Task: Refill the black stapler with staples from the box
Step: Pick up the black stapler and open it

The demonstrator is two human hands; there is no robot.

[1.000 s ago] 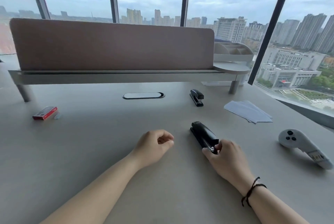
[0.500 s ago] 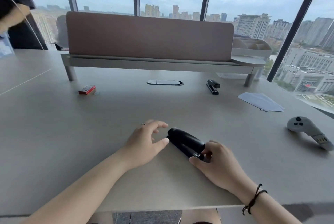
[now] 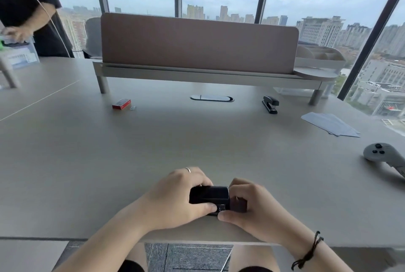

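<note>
Near the desk edge, both hands (image 3: 175,197) (image 3: 252,208) now pinch the black stapler (image 3: 209,195)

The black stapler (image 3: 208,195) looks like glossy plastic, the desk (image 3: 153,144) smooth and matt, the divider panel (image 3: 197,41) cloth-like.

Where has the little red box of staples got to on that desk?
The small red cardboard staple box lies far back on the left of the grey desk, just in front of the shelf's left leg, well beyond both hands.
</note>
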